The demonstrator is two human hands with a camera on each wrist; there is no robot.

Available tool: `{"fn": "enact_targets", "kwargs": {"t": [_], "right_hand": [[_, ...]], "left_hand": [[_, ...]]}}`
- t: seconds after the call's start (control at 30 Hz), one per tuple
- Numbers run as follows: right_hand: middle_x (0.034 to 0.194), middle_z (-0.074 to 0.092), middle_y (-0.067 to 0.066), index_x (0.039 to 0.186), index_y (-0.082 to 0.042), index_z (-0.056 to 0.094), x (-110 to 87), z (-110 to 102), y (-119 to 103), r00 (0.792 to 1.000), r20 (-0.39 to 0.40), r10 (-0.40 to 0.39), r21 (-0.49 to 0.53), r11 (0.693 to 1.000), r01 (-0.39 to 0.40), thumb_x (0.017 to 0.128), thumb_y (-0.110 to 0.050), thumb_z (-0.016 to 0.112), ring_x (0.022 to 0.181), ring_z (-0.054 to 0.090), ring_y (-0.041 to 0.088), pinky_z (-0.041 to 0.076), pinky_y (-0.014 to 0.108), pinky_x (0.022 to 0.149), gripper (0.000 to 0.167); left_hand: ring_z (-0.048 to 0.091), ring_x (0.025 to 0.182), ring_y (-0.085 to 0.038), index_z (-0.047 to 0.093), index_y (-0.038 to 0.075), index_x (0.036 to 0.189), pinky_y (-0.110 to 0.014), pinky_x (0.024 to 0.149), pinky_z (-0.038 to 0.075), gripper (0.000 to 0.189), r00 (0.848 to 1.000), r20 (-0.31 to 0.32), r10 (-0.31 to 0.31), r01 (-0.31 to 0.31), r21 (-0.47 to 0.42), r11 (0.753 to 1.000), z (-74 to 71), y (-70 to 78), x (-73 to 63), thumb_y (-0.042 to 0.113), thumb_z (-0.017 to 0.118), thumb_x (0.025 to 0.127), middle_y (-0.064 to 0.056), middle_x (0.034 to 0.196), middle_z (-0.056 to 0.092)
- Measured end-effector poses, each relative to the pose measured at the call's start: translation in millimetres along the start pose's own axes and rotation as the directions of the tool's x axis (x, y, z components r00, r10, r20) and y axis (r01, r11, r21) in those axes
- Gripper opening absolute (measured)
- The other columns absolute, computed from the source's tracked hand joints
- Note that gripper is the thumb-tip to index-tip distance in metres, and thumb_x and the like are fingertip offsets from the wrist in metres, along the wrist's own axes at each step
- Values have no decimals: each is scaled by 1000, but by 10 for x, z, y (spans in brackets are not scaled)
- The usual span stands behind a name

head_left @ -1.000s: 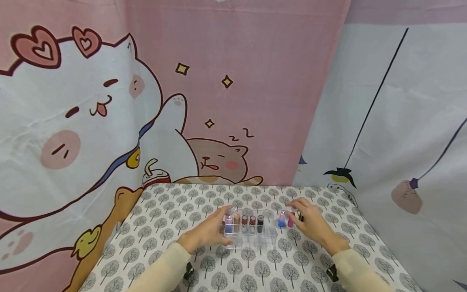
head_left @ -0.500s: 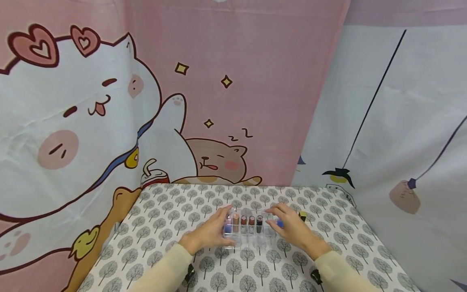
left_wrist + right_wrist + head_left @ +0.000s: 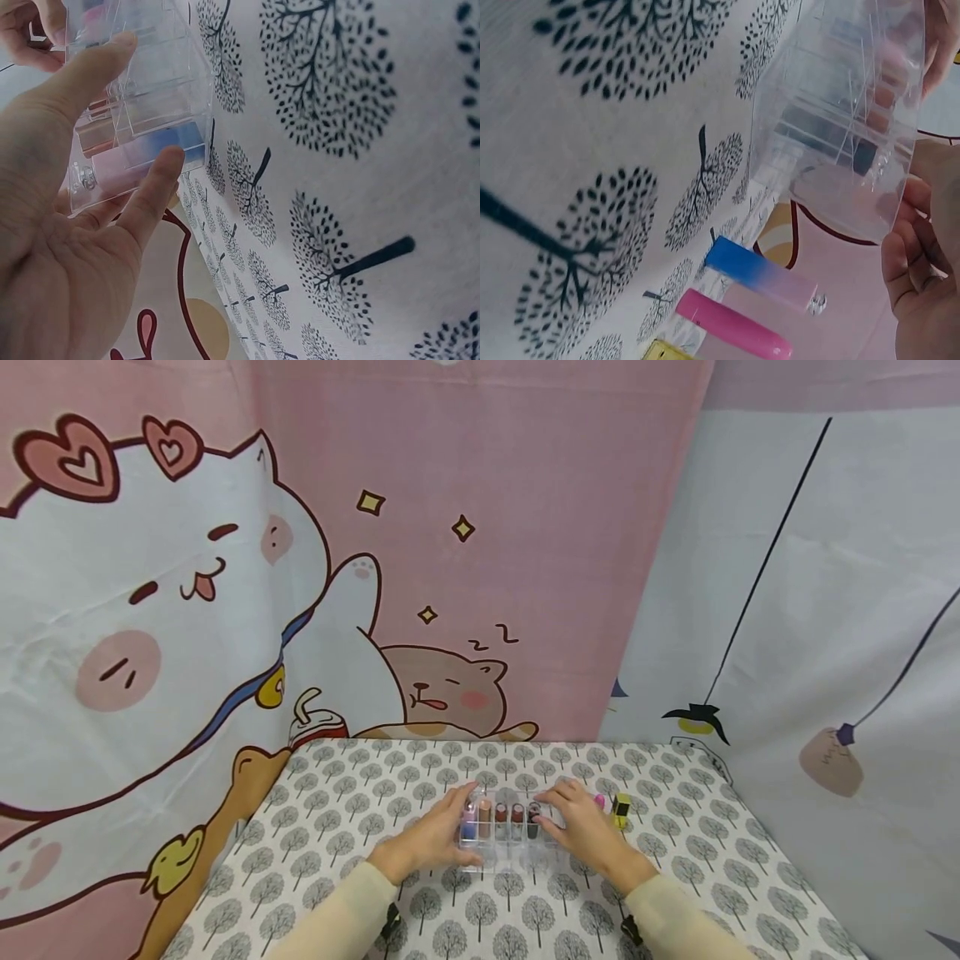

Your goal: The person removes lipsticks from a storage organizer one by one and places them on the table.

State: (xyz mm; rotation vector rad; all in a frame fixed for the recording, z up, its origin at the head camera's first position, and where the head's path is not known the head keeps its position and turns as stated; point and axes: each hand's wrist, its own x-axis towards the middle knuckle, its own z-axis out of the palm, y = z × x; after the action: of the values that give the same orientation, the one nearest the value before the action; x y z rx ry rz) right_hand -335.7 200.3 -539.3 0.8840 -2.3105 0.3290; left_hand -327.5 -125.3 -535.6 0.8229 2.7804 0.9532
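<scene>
A clear plastic lipstick organizer [image 3: 510,856] stands on the patterned cloth with several lipsticks upright in it. My left hand [image 3: 429,837] grips its left end, thumb in front and fingers behind, beside a pink-and-blue lipstick [image 3: 142,157]. At the other end, my right hand [image 3: 588,827] reaches over the organizer with thumb and index finger apart near a black lipstick [image 3: 825,139]. Whether they touch it is hard to tell. Outside the organizer, another pink-and-blue lipstick [image 3: 761,274] and a bright pink lipstick [image 3: 731,324] stand on the cloth, close to the right hand.
A yellow-and-black item [image 3: 621,810] stands right of the right hand. The cloth [image 3: 480,918] with grey tree prints covers the table. A pink cartoon curtain [image 3: 570,568] hangs behind, and a white one [image 3: 787,610] hangs at the right.
My right hand has moved left from beside the loose lipsticks to the organizer's black lipstick. The yellow-and-black item has come into fuller view. My left hand has kept its grip.
</scene>
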Motion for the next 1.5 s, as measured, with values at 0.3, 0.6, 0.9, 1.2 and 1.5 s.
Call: {"fn": "enact_targets", "kwargs": {"t": [0.3,0.6,0.9,1.2,1.5], "right_hand": [[108,79,0,116,-11,86,15,117,-86,997,29,78,-33,996,-77,91,-24,102,106,67,22,70,35,89,32],[103,79,0,106,-14,85,24,159,-140,995,-12,100,-53,994,-100,86,-22,106,100,67,19,68,34,84,30],[100,87,-1,106,-16,84,46,145,-159,989,14,147,-33,989,-146,87,-25,106,96,70,20,68,36,84,30],[103,86,-1,109,-17,85,58,141,-165,973,54,225,18,974,-226,88,-21,104,99,68,15,68,34,85,28],[102,86,0,107,-14,85,54,91,-147,981,-17,191,54,980,-190,85,-18,105,98,74,18,70,40,89,30]], "left_hand": [[57,160,-46,14,22,188,-64,132,53,135,1000,7,-17,17,-21,1000,10,-26,-16,38,104,89,-22,187,37],[69,138,-35,15,22,188,-60,122,63,133,1000,14,-1,1,-29,1000,25,-51,-24,38,104,90,-23,183,41],[67,144,-37,16,18,187,-60,128,59,135,1000,-2,10,-11,-15,1000,34,-54,-7,35,106,87,-23,183,41],[59,157,-47,15,19,187,-63,133,53,137,1000,-9,12,-12,-20,1000,12,-36,-7,33,106,86,-25,186,37],[62,153,-44,17,16,187,-62,132,54,136,1000,-12,23,-23,-17,1000,12,-31,8,32,106,86,-25,183,40]]}}
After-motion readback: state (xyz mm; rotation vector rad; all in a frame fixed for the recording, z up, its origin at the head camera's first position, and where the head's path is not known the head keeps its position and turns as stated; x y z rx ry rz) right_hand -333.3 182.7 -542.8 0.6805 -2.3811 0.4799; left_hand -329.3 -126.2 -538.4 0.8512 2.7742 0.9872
